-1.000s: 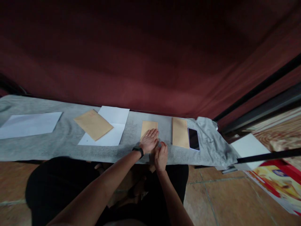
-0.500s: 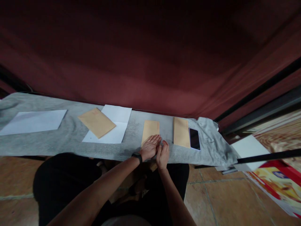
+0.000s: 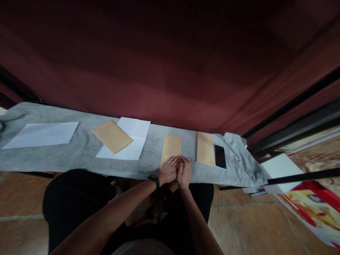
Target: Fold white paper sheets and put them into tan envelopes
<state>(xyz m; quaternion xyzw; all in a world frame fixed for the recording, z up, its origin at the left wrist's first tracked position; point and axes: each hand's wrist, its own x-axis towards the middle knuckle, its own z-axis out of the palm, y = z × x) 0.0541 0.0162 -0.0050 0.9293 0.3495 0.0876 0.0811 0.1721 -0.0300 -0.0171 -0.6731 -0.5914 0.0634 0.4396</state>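
Observation:
A tan paper envelope lies on the grey cloth in front of me. My left hand, with a dark band at its wrist, rests over the lower part of this envelope, fingers stretched out. Close against it, my right hand has its fingers curled at the left hand's fingertips. What the right fingers hold, if anything, is hidden. The envelope's lower right corner is covered by the hands.
Right of the hands lie a stack of tan envelopes and a phone. To the left, another tan envelope overlaps a creased white sheet. More white paper lies farther left. A dark red wall rises behind the cloth-covered table.
My hands have come together: the gap between the left fingertips and the right fingers has closed. The left hand sits slightly lower on the envelope. The view has shifted a little.

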